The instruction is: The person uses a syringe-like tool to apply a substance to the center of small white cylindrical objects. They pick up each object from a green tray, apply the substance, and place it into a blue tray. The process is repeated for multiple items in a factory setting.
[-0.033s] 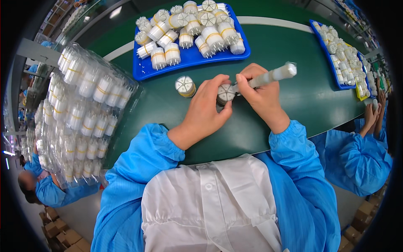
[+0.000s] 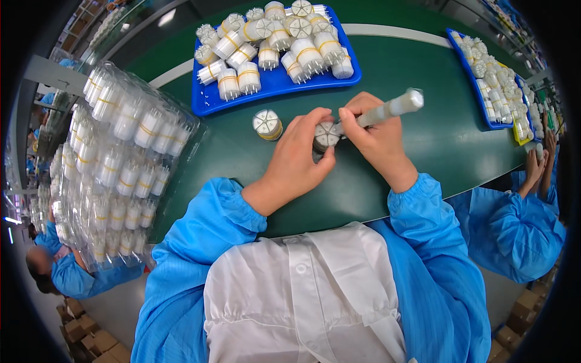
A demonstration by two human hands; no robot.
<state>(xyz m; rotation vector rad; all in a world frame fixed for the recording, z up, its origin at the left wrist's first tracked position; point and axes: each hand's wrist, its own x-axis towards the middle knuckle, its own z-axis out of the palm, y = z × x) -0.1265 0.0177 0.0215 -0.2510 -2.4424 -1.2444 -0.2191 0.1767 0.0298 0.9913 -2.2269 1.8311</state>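
My left hand [image 2: 295, 150] is closed round a short white cylinder [image 2: 326, 134]. Its round top is split into wedge segments, and fingers cover much of its side. My right hand [image 2: 380, 143] grips a stick-like tool with a thick whitish handle [image 2: 396, 105], which slants up to the right. The tool's narrow tip meets the cylinder's right edge; its exact kind is unclear. Just left of my left hand, a similar cylinder [image 2: 267, 123] with a yellow band stands upright on the green table [image 2: 436, 145].
Beyond my hands, a blue tray [image 2: 275, 92] holds several banded cylinders with pins. Stacked clear plastic trays [image 2: 175, 163] of cylinders stand at the left. Another blue tray [image 2: 495, 125] lies at the far right, near a co-worker's hands [image 2: 535, 166].
The tool's handle end has shifted slightly to the left in my right hand. The held cylinder has barely moved.
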